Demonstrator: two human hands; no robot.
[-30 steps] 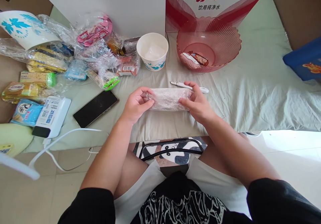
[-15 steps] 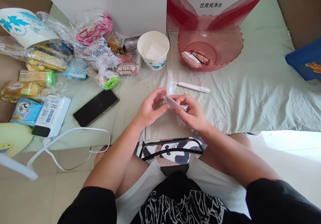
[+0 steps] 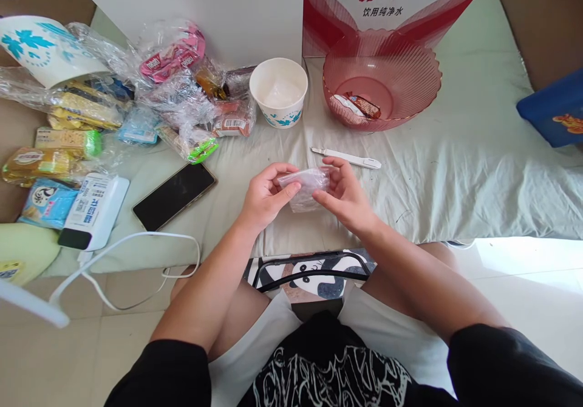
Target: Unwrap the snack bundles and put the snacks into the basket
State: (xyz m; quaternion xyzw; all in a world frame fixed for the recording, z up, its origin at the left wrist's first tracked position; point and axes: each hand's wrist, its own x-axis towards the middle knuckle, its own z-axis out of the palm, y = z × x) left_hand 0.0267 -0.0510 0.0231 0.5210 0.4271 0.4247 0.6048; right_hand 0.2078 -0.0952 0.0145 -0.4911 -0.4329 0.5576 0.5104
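Note:
A small pale packet wrapped in clear plastic film (image 3: 308, 182) is held up just above the cloth. My left hand (image 3: 269, 193) pinches its left end, thumb on top and fingers behind. At its right end, my right hand (image 3: 347, 195) has curled fingers behind and the thumb at the near edge. What lies inside the film cannot be made out. Beyond my right hand lies a white penknife-like cutter (image 3: 348, 157) with a thin metal tip. A white paper cup with blue leaves (image 3: 282, 118) stands behind, with crumpled clear film inside.
A pink ribbed bowl (image 3: 392, 91) holds a few small wrapped items. Film-wrapped snacks (image 3: 173, 103) pile up at left, near a tipped paper cup (image 3: 45, 48). A phone (image 3: 174, 196) and a white power bank with a cable (image 3: 95, 209) lie at left; a blue box (image 3: 553, 109) is at right.
The packet has been turned from upright on edge to lying flatter, its broad face showing. My right hand's fingers have opened out a little, and the cutter's tip is uncovered.

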